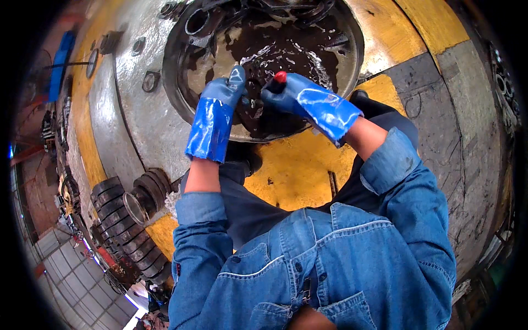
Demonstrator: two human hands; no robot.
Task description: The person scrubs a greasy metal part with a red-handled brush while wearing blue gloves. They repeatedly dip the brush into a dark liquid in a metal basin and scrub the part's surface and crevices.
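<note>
Both my hands wear blue rubber gloves and reach over a round metal basin [175, 91] of dark, oily liquid [316, 69]. My right hand [289, 98] is closed around a tool with a red, rounded handle end [280, 77] sticking up by the thumb; its working end is hidden. To its left, my left hand [224, 91] is also closed, thumb upward, and what lies in its fingers cannot be made out. The gap between the two hands is small, with dark, wet shapes below. Greasy metal parts, one with a round bore [198, 23], rest at the basin's far side.
Small metal rings [150, 81] lie on the grey plate left of the basin. Ribbed black cylindrical parts [129, 231] and a short metal cylinder [136, 206] are at lower left. Yellow flooring [302, 170] shows between my legs. More metal parts [503, 88] line the right edge.
</note>
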